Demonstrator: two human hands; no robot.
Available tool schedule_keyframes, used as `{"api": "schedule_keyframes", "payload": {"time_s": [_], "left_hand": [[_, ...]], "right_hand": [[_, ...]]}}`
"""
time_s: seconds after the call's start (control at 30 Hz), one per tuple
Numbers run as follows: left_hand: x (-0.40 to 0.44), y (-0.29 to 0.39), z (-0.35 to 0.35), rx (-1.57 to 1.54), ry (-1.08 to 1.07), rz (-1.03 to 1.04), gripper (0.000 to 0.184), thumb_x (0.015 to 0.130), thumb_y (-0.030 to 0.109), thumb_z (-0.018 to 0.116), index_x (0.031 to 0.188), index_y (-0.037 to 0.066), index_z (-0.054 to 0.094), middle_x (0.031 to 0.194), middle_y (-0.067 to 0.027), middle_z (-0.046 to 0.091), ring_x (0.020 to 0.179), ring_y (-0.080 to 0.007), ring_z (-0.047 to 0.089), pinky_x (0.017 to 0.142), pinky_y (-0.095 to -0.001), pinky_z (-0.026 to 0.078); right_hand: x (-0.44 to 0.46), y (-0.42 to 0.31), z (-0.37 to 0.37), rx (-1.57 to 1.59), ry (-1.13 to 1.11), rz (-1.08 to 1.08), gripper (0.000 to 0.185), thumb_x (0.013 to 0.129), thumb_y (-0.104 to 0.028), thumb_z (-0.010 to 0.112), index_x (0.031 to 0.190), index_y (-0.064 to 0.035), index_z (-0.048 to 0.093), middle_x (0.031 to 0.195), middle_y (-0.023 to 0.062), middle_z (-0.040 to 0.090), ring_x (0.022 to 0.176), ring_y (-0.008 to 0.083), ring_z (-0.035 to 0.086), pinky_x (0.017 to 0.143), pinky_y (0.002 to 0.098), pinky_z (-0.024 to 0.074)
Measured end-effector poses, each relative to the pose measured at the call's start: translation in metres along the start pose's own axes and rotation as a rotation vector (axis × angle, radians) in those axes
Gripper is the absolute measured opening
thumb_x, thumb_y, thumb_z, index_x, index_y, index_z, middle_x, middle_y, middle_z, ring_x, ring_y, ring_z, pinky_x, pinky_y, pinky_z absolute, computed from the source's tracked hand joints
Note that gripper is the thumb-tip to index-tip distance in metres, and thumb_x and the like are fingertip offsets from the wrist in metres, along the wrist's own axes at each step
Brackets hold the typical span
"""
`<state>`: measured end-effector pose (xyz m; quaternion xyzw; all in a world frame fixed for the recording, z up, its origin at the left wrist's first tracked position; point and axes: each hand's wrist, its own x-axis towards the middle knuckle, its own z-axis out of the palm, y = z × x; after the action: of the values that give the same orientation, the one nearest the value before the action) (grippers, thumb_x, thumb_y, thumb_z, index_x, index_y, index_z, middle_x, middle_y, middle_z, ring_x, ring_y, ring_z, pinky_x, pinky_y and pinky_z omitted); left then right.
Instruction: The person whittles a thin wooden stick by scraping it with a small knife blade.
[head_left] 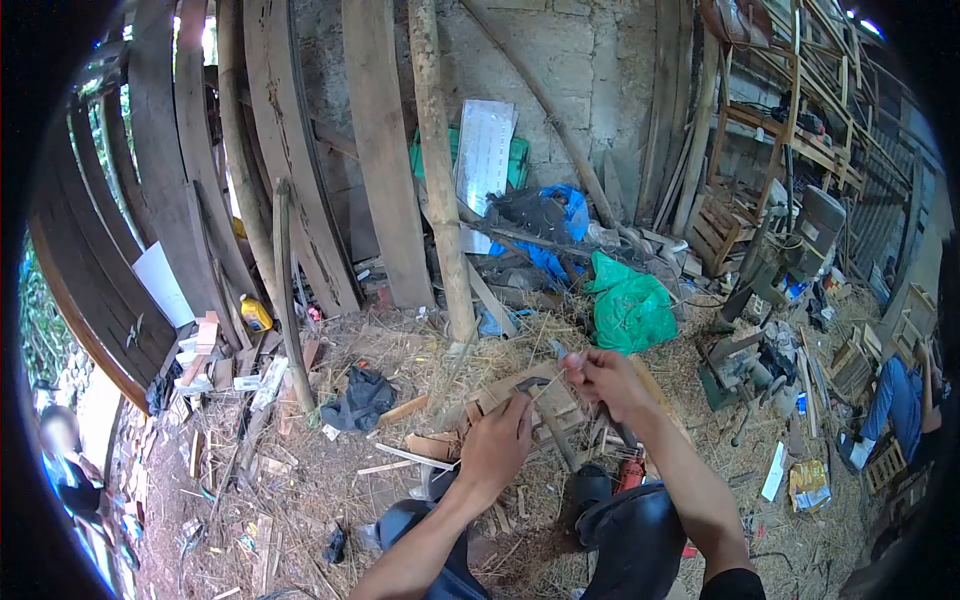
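Note:
Over a low wooden piece of work in front of my knees, my left hand (497,440) is closed around one end of a thin pale wooden stick (546,386). The stick slants up toward my right hand (612,388), whose thumb and fingers are pinched together. A small bluish-clear bit shows just past those fingertips; its kind is too small to tell. Beneath the hands lies what looks like a hammer, with a dark curved head (532,382) and a wooden handle (558,440). Pale boards (565,412) lie under it. A dark object below my right palm is partly hidden.
A red tool (630,472) lies between my knees. Ahead are a green plastic bag (630,305), a wooden post (440,200) and a black bag (360,398). Straw and wood scraps cover the ground. Another person (895,400) sits at the right; someone (75,470) is at the far left.

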<state>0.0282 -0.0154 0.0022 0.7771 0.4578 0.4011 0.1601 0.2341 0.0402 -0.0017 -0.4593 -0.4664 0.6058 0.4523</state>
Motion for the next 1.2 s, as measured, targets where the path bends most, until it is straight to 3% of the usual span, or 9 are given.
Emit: {"api": "schedule_keyframes", "payload": {"time_s": [0.07, 0.2, 0.43, 0.5, 0.6, 0.73, 0.83, 0.9, 1.2], "left_hand": [[-0.005, -0.005, -0.005, 0.003, 0.007, -0.027, 0.007, 0.088, 0.008, 0.052, 0.089, 0.002, 0.049, 0.079, -0.0217, 0.060, 0.071, -0.0413, 0.059, 0.057, -0.0471, 0.046], [-0.002, -0.025, -0.008, -0.069, 0.085, -0.077, 0.008, 0.087, 0.009, 0.053, 0.091, 0.001, 0.051, 0.080, -0.0222, 0.060, 0.073, -0.0421, 0.059, 0.060, -0.0466, 0.046], [0.013, -0.012, 0.006, -0.162, 0.179, -0.033, 0.008, 0.086, 0.006, 0.056, 0.091, 0.000, 0.056, 0.079, -0.0223, 0.061, 0.071, -0.0414, 0.059, 0.062, -0.0433, 0.046], [0.012, -0.012, 0.011, -0.261, 0.226, 0.004, 0.007, 0.085, 0.005, 0.060, 0.088, -0.001, 0.059, 0.067, -0.0175, 0.059, 0.056, -0.0276, 0.058, 0.053, -0.0323, 0.044], [0.011, -0.012, 0.006, -0.226, 0.152, -0.005, 0.008, 0.086, 0.006, 0.060, 0.089, -0.001, 0.059, 0.063, -0.0169, 0.058, 0.052, -0.0244, 0.057, 0.051, -0.0314, 0.042], [0.006, -0.009, -0.001, -0.244, -0.017, -0.167, 0.006, 0.087, 0.005, 0.057, 0.090, 0.000, 0.057, 0.071, -0.0180, 0.061, 0.063, -0.0350, 0.058, 0.055, -0.0366, 0.043], [0.003, -0.015, 0.005, -0.163, 0.052, -0.045, 0.007, 0.087, 0.006, 0.058, 0.086, -0.001, 0.056, 0.067, -0.0167, 0.059, 0.057, -0.0321, 0.057, 0.052, -0.0356, 0.042], [0.005, -0.015, 0.005, -0.199, 0.083, -0.041, 0.011, 0.087, 0.009, 0.060, 0.088, -0.002, 0.059, 0.057, -0.0155, 0.053, 0.046, -0.0179, 0.047, 0.047, -0.0307, 0.039], [0.009, -0.016, 0.007, -0.262, 0.080, -0.109, 0.011, 0.088, 0.009, 0.059, 0.090, -0.001, 0.059, 0.056, -0.0127, 0.051, 0.049, -0.0132, 0.045, 0.049, -0.0307, 0.038]], "right_hand": [[0.008, 0.003, -0.028, 0.127, 0.245, -0.018, 0.012, 0.092, -0.013, 0.053, 0.095, -0.0031, 0.058, 0.071, -0.0022, 0.054, 0.052, 0.0034, 0.040, 0.044, 0.0192, 0.0283], [-0.002, -0.001, -0.049, 0.213, 0.205, -0.181, 0.015, 0.091, -0.011, 0.052, 0.103, -0.0035, 0.057, 0.072, -0.0013, 0.054, 0.054, 0.0034, 0.041, 0.045, 0.0185, 0.0287], [-0.019, 0.000, 0.049, 0.128, -0.182, -0.008, 0.016, 0.094, -0.018, 0.054, 0.100, -0.0042, 0.056, 0.071, -0.0011, 0.055, 0.050, 0.0034, 0.038, 0.044, 0.0193, 0.0284], [-0.013, 0.003, 0.044, 0.102, -0.191, -0.009, 0.015, 0.093, -0.019, 0.054, 0.098, -0.0041, 0.056, 0.070, -0.0013, 0.054, 0.050, 0.0034, 0.038, 0.044, 0.0196, 0.0286], [-0.009, 0.000, 0.036, 0.082, -0.158, 0.019, 0.016, 0.093, -0.020, 0.055, 0.095, -0.0039, 0.056, 0.069, -0.0020, 0.053, 0.050, 0.0032, 0.037, 0.044, 0.0199, 0.0280], [-0.004, -0.005, 0.008, 0.173, -0.026, 0.020, 0.016, 0.093, -0.019, 0.055, 0.092, -0.0033, 0.056, 0.069, -0.0031, 0.052, 0.050, 0.0031, 0.034, 0.045, 0.0200, 0.0262], [-0.002, -0.002, 0.003, 0.166, -0.047, 0.009, 0.014, 0.093, -0.016, 0.053, 0.094, -0.0025, 0.056, 0.070, -0.0032, 0.052, 0.050, 0.0031, 0.034, 0.045, 0.0197, 0.0258], [-0.003, -0.002, 0.006, 0.125, -0.035, -0.012, 0.014, 0.093, -0.016, 0.053, 0.095, -0.0025, 0.056, 0.070, -0.0031, 0.053, 0.051, 0.0032, 0.035, 0.045, 0.0199, 0.0261], [-0.006, 0.011, 0.035, 0.029, -0.254, 0.044, 0.021, 0.092, -0.025, 0.058, 0.089, -0.0043, 0.055, 0.068, -0.0015, 0.053, 0.049, 0.0042, 0.039, 0.042, 0.0202, 0.0284]]}}
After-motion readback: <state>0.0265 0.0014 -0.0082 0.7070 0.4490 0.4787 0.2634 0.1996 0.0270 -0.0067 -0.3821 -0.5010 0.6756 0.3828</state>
